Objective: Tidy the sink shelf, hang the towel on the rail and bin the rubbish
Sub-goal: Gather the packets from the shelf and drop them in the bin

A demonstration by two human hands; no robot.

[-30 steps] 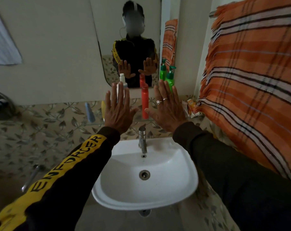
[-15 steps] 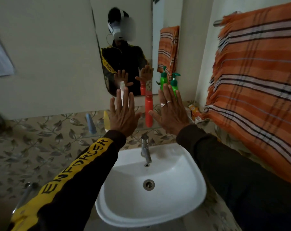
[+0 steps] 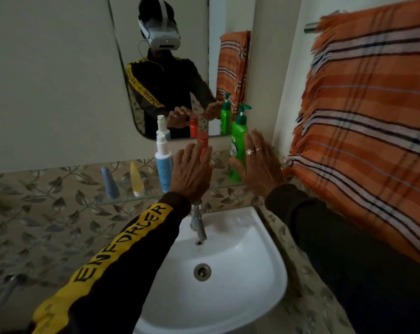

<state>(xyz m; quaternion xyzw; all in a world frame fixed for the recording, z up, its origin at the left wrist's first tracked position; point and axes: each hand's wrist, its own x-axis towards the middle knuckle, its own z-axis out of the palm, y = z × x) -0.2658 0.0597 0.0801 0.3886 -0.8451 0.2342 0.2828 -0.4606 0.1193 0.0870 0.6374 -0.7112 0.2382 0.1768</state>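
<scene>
Dark sleeves, yellow "ENFORCER" stripe on the left; two rings on right grip (image 3: 258,165).

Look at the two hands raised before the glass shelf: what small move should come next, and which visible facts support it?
Probably the left hand should close round the red bottle just beyond its fingers. Both hands are open and hold nothing, the right hand is beside the green pump bottle, and the orange towel already hangs on the rail, so the glass shelf seems next.

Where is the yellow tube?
In the head view, the yellow tube lies on the glass shelf, left of the sink tap, between the blue tube and the blue-and-white spray bottle.
</scene>
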